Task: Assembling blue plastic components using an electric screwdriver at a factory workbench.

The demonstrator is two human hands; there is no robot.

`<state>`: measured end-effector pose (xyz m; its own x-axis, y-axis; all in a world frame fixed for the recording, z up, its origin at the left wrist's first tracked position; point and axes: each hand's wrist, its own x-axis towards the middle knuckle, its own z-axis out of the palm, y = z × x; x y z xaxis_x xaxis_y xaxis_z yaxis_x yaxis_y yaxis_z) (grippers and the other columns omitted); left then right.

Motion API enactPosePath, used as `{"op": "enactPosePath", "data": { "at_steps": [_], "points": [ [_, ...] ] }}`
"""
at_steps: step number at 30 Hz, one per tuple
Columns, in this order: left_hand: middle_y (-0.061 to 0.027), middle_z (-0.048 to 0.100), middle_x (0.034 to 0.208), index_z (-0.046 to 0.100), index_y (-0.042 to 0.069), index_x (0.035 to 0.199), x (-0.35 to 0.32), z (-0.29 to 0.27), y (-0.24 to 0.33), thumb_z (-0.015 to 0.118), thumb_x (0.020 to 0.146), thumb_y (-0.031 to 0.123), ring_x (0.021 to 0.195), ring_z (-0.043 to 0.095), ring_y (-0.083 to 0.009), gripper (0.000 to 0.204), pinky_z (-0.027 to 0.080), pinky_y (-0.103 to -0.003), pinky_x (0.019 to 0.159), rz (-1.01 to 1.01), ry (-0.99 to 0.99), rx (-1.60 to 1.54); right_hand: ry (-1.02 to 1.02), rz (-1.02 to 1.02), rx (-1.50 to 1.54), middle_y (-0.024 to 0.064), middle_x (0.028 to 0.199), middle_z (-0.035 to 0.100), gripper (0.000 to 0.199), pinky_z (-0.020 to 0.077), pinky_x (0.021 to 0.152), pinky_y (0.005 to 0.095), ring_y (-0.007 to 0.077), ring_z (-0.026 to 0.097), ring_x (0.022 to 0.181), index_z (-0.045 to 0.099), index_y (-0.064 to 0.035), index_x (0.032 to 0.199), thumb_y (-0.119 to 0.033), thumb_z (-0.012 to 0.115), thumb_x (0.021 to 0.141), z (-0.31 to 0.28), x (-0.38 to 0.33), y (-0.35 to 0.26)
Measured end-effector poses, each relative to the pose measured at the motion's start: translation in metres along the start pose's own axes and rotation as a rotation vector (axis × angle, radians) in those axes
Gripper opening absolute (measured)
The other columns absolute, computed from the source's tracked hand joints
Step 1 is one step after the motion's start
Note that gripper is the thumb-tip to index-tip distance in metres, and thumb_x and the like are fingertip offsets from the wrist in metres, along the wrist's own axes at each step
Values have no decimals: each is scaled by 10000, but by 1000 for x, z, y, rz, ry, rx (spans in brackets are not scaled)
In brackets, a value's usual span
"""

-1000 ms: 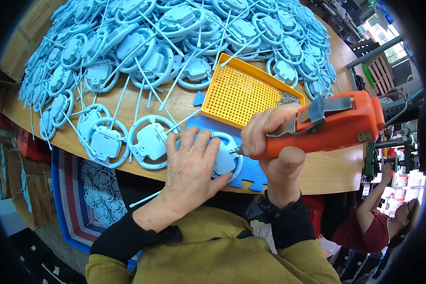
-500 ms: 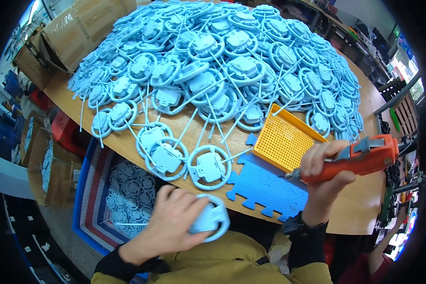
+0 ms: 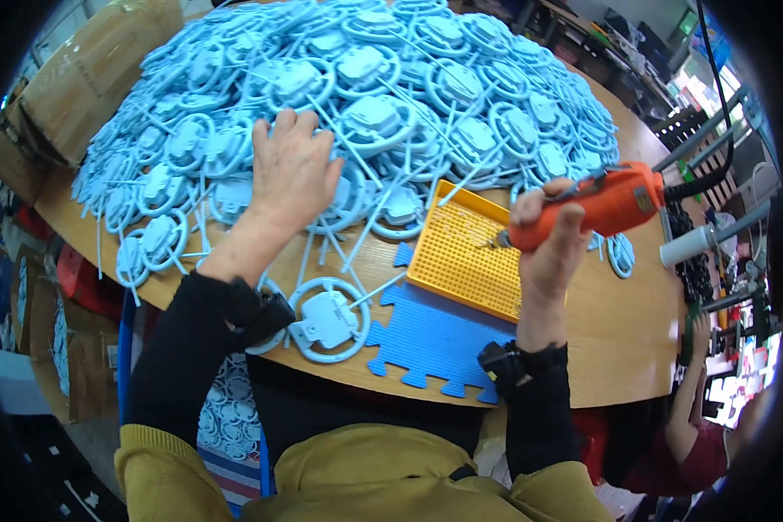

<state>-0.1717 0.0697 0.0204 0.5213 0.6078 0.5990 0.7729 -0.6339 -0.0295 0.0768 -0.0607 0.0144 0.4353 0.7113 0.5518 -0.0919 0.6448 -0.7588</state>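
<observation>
My left hand lies over the front of a big heap of light-blue plastic ring-shaped parts, its fingers apart on or just above them. Whether the fingertips touch a part is hard to see. My right hand is wrapped around an orange-red electric screwdriver with a black cable. The tool's tip points left, above a yellow perforated tray. A single blue ring part with a thin stem lies flat at the table's front edge, below my left wrist.
A blue foam mat with jigsaw edges lies in front of the tray. Below the table's left front, a bin holds more blue parts. Cardboard boxes stand at the left. Another person's arm shows at the right.
My left hand has gone from the table's front edge up to the heap, and the blue ring part is no longer in it. The screwdriver has moved left and away, over the tray.
</observation>
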Motion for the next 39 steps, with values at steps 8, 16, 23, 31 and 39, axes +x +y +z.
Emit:
{"op": "enactPosePath", "data": {
  "at_steps": [8, 16, 23, 31, 39],
  "points": [
    [-16, 583, 900, 644, 106, 730, 22, 17, 7, 665, 727, 132, 933, 512, -225, 33, 328, -407, 812, 31, 169, -38, 12, 8, 39, 35, 665, 531, 459, 443, 620, 294, 137, 523, 635, 530, -58, 969, -458, 692, 811, -6, 11, 23],
    [-78, 544, 959, 576, 71, 744, -41, -59, 45, 658, 671, 40, 974, 512, -285, 113, 340, -433, 863, 100, 39, -296, 0, 38, -24, 40, 664, 549, 413, 449, 608, 295, 139, 530, 616, 522, -68, 936, -425, 695, 821, -11, 13, 31],
    [-58, 544, 994, 591, 90, 758, -129, -77, 94, 682, 651, 83, 1050, 509, -269, 140, 291, -566, 959, 111, -156, -399, -19, 51, 0, 37, 653, 546, 415, 451, 609, 296, 138, 535, 617, 523, -73, 910, -434, 701, 813, -9, 12, 33],
    [-71, 544, 1001, 629, 88, 967, -150, -58, 125, 712, 669, 181, 1087, 485, -271, 323, 248, -565, 996, 16, -238, -515, 9, 19, -38, 35, 648, 539, 451, 445, 602, 302, 153, 531, 609, 525, -68, 941, -462, 697, 807, -4, 10, 25],
    [-138, 501, 1116, 535, 14, 1087, -123, -46, 154, 802, 584, 341, 1175, 422, -351, 656, 181, -602, 1029, -53, -334, -523, -79, 78, 34, 21, 665, 487, 617, 397, 614, 277, 143, 481, 650, 533, -65, 990, -650, 565, 797, 15, -20, -59]
  ]
}}
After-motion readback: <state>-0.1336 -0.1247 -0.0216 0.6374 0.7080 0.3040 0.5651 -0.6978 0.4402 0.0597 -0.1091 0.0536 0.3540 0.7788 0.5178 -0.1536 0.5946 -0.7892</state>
